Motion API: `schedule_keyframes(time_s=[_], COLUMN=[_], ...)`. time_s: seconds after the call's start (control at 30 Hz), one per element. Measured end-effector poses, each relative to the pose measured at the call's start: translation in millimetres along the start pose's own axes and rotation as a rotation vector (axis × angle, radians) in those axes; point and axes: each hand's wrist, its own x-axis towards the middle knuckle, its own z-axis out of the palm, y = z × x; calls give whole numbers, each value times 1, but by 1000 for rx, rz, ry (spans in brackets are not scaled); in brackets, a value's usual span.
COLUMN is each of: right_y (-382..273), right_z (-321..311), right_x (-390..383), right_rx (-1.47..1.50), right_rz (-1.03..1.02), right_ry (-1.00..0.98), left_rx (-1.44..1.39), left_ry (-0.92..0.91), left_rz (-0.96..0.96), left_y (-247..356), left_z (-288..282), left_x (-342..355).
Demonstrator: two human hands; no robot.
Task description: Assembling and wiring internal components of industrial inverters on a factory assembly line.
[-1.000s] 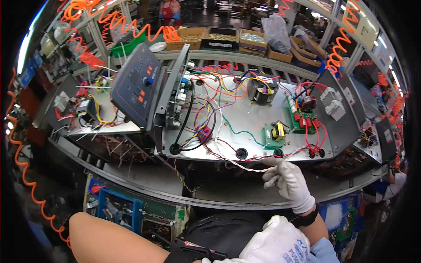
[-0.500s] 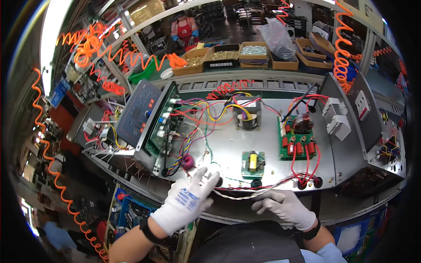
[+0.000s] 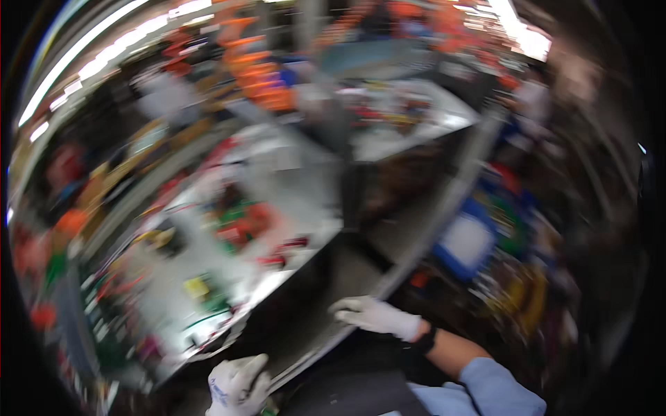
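The picture is heavily motion-blurred. My left hand (image 3: pixel 237 385), in a white glove, is low in the frame, just below the front of the open metal chassis (image 3: pixel 173 298) and pale wires (image 3: pixel 218 347); whether it holds anything is unclear. My right hand (image 3: pixel 357 313), also gloved, is farther right over the metal rail (image 3: pixel 437 225), its fingers apart and loosely bent with nothing visible in them. Inside the chassis are smeared green circuit boards (image 3: pixel 239 222), a yellow component (image 3: pixel 195 288) and coloured wires.
A second open unit (image 3: pixel 416 132) stands at the upper right, with a blue tray (image 3: pixel 444 246) and other parts beyond the rail on the right. Orange coiled hoses (image 3: pixel 257 69) hang above. An indistinct person (image 3: pixel 534 104) is at the far upper right.
The camera has swung sharply right, so the chassis now appears at left and slanted. Both my hands sit apart, the left one having moved off the twisted wires near the chassis front.
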Motion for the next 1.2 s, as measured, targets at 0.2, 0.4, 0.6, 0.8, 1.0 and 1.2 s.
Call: schedule_keyframes(time_s=[0.2, 0.4, 0.6, 0.8, 1.0, 1.2], right_y=[70, 119, 195, 299, 373, 361], right_z=[21, 59, -2, -55, -150, -161], right_x=[-219, -414, -434, -379, -343, -274], right_rx=[637, 925, 762, 606, 549, 356], right_rz=[505, 727, 522, 461, 378, 403], right_ry=[670, 1342, 1307, 933, 678, 428], left_rx=[-291, -371, -146, -419, 51, 590], left_ry=[-449, -605, -510, -314, -142, 316], left_rz=[187, 183, 48, -466, -892, -1176], left_y=[-2, 28, 22, 80, 66, 30], left_z=[99, 153, 214, 312, 278, 190], left_x=[15, 14, -2, -65, -256, -407])
